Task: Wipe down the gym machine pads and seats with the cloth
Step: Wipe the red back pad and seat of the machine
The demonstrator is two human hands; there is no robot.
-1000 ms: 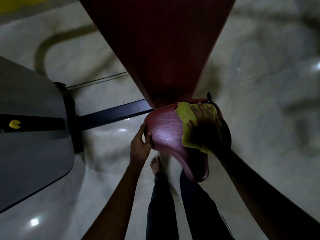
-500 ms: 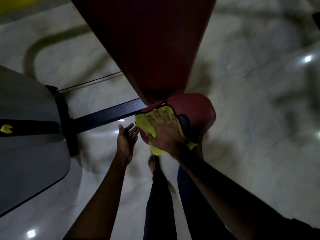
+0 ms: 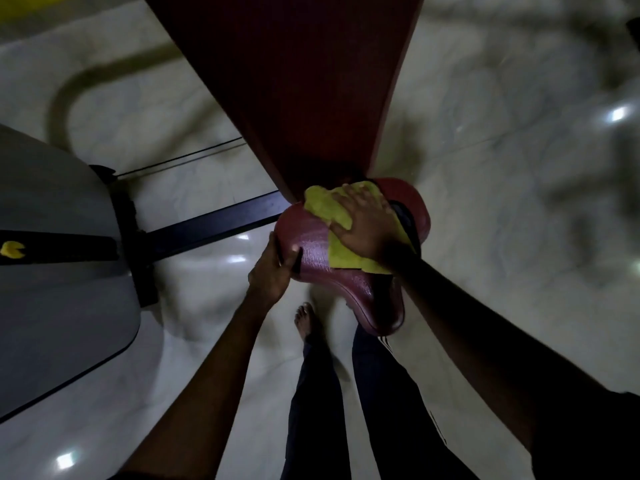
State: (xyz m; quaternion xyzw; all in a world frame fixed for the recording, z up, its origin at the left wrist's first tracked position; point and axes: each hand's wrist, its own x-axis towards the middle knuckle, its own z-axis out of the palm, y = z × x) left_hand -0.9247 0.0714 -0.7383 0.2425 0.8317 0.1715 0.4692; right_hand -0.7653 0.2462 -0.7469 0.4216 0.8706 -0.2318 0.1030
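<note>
A dark red saddle-shaped seat (image 3: 313, 247) sits at the centre of the head view, its narrow nose pointing down towards my legs. Above it rises a long dark red back pad (image 3: 294, 81). A yellow-green cloth (image 3: 329, 209) lies spread on the seat's top. My right hand (image 3: 363, 226) presses flat on the cloth, fingers pointing up-left. My left hand (image 3: 273, 268) grips the seat's left edge, thumb on top.
A black steel bar (image 3: 207, 226) runs left from under the seat to a black post (image 3: 135, 244) beside a grey machine cover (image 3: 55, 265). Glossy pale marble floor (image 3: 502, 220) surrounds the machine. My bare foot (image 3: 306, 322) and dark trouser legs stand below the seat.
The seat has swung back so its nose points down. My left hand, which hovered free half a second ago, now grips the seat's left edge. The cloth and right hand have moved rightwards.
</note>
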